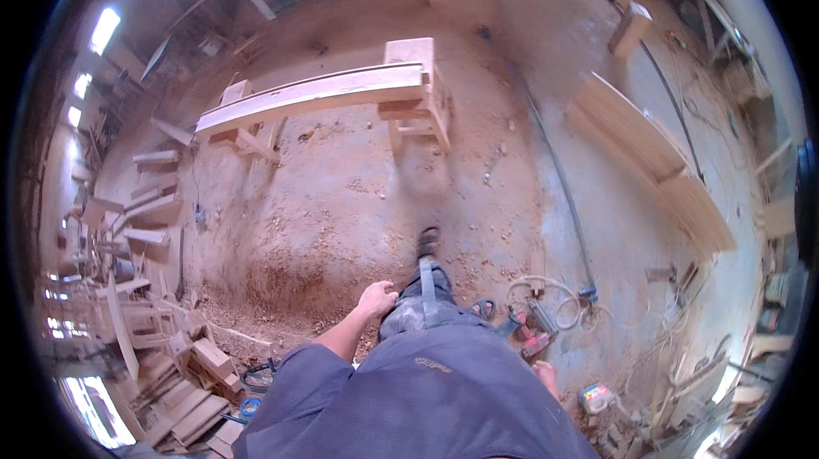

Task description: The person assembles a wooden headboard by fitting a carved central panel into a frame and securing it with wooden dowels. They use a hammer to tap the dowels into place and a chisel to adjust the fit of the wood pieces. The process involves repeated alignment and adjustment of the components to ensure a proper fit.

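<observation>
My left hand (378, 299) hangs beside my left thigh, its fingers loosely curled together with nothing visible in them. My right hand (544, 371) shows only in part past the side of my shirt, and its fingers cannot be made out. Closest to it on the floor lies a red and grey power tool (535, 342). Ahead of me, a long pale wooden beam (311, 98) rests across two wooden sawhorses (418, 113), out of reach of both hands. One sandalled foot (428, 241) is stepped forward.
Wood chips (294, 275) cover the floor. A hose (554, 169) runs along the right, ending near a coiled pale hose (563, 301). Wide wooden boards (653, 156) lie farther right. Wood offcuts (183, 408) are heaped at the lower left, beside stacked timber pieces (149, 203).
</observation>
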Available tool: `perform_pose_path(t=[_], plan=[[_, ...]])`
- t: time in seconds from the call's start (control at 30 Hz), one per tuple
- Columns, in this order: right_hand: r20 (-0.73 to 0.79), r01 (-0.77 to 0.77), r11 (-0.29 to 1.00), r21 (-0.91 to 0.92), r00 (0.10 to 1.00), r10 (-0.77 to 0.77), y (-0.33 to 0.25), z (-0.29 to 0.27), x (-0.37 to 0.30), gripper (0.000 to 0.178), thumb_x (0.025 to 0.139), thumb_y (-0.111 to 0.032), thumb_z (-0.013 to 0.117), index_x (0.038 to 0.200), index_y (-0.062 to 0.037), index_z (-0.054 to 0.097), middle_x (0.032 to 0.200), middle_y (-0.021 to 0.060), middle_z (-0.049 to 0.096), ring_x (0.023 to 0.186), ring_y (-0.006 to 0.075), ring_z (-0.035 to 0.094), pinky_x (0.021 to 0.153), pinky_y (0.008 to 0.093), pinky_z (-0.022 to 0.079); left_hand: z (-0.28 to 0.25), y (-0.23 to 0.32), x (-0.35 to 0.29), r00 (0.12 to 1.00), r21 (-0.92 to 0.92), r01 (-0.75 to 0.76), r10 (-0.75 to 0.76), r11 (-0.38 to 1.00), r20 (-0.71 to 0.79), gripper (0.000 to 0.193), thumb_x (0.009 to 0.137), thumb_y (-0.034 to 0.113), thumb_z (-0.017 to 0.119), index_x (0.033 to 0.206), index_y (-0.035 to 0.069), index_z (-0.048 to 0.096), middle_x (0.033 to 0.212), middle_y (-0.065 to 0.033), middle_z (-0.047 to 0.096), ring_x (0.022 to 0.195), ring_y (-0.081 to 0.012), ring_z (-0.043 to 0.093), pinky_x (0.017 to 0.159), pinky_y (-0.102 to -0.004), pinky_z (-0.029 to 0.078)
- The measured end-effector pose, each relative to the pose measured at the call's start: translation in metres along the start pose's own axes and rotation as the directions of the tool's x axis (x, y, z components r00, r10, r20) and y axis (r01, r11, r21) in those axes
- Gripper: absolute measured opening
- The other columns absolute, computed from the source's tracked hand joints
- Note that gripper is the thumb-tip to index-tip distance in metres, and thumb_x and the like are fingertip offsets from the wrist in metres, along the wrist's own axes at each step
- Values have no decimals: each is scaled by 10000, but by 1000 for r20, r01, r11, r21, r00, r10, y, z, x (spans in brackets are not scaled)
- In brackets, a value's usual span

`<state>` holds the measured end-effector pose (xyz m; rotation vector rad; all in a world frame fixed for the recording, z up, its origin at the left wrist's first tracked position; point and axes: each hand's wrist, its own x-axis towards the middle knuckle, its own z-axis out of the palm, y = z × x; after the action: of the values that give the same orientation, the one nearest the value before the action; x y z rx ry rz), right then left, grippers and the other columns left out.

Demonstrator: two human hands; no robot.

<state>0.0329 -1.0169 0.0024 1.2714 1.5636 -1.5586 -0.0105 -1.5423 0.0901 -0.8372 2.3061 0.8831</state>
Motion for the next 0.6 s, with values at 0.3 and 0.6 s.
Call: perform_pose_path(t=[0.3,0.6], plan=[[163,-43,999,13,986,40,-81,187,64,126,825,-79,441,707,-105,479,591,61,492,402,179,476,328,306,365,-109,-202,26,961,-511,130,-234,850,-145,532,810,312,670,1226,-11,605,1112,-202,677,1042,-285,656,914,-367,503],[427,354,868,-347,884,-190,-209,620,-57,419,901,-110,544,1297,21,503,969,130,651,749,192,650,650,299,529,-288,-381,103,776,-896,133,-607,424,-173,540,871,102,661,1343,-73,467,829,-46,628,594,-84,556,503,-228,456]])
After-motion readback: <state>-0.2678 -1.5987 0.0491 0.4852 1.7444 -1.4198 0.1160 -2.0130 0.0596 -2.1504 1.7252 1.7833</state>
